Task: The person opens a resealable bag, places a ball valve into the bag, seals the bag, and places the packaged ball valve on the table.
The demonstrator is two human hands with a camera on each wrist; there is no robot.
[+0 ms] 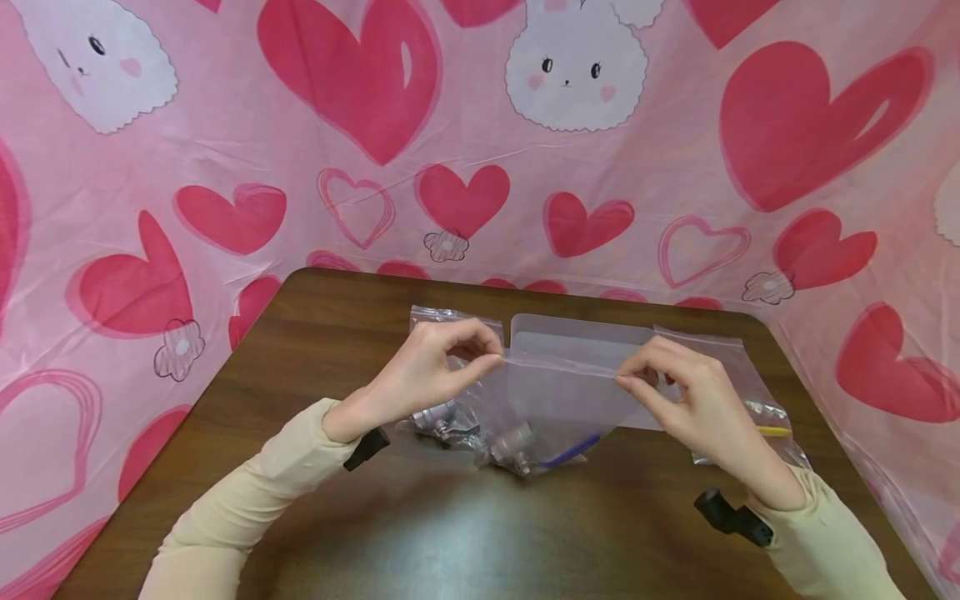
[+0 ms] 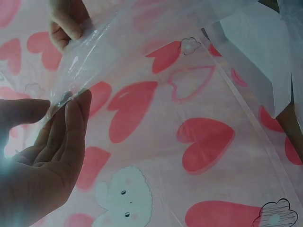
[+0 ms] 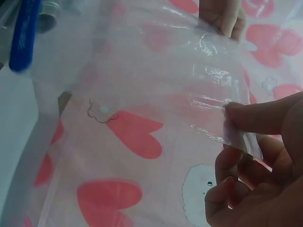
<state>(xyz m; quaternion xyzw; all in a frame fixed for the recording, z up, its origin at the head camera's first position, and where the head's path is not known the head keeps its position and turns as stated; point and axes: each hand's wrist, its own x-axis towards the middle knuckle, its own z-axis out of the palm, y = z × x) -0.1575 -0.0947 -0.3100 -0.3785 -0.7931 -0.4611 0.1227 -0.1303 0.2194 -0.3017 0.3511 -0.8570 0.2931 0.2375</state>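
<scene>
Both hands stretch the top edge of a clear zip bag point(image 1: 558, 392) between them above the table. My left hand point(image 1: 442, 358) pinches one top corner between thumb and fingers. At the other corner my right hand point(image 1: 686, 387) pinches the film the same way. Inside the bag's bottom lie a grey metal fitting point(image 1: 513, 443) and a blue stick-like piece point(image 1: 572, 450). In the right wrist view the blue piece point(image 3: 23, 35) shows through the film, with a round metal end point(image 3: 47, 16) beside it.
Behind the held bag lies a translucent white tray or sheet point(image 1: 581, 329). Another zip bag point(image 1: 456, 315) with metal parts point(image 1: 442, 417) lies at left. A third bag point(image 1: 720, 350), by a yellow piece point(image 1: 772, 431), lies at right. Patterned pink cloth point(image 1: 480, 125) hangs behind the brown table point(image 1: 465, 533).
</scene>
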